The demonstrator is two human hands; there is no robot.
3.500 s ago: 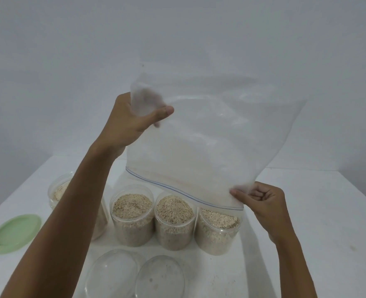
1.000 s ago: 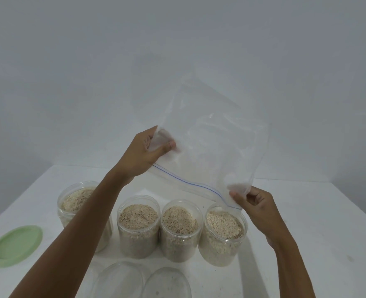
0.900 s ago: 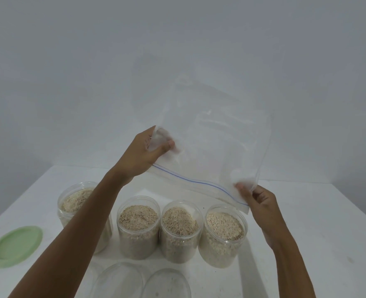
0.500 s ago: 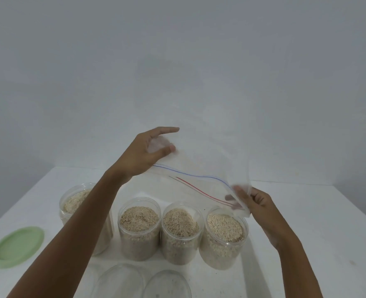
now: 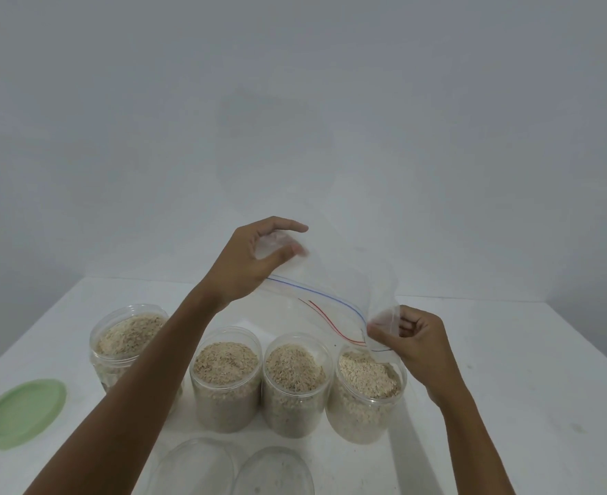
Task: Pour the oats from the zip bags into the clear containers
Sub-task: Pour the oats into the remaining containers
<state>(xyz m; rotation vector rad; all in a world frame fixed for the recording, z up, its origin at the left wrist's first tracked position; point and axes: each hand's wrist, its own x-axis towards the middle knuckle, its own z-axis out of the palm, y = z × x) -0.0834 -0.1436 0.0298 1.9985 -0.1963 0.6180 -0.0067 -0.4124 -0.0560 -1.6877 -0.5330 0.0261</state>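
An empty clear zip bag [image 5: 334,269] with a blue and a red zip line hangs mouth-down over the jars. My left hand [image 5: 255,260] pinches its left upper corner between thumb and fingers. My right hand [image 5: 410,339] pinches its right corner, just above the rightmost container [image 5: 366,391]. Several clear containers stand in a row, all holding oats: a larger one [image 5: 127,337] on the left, partly behind my left forearm, then two in the middle [image 5: 227,380] [image 5: 296,382]. The bag's mouth is parted.
A green lid [image 5: 20,412] lies at the left edge of the white table [image 5: 526,405]. Two clear lids [image 5: 195,466] [image 5: 273,471] lie at the near edge in front of the jars. A plain grey wall stands behind.
The bag has come down and tilted away from me, and its mouth has parted so the red zip line shows. Both hands keep their pinch on the corners.
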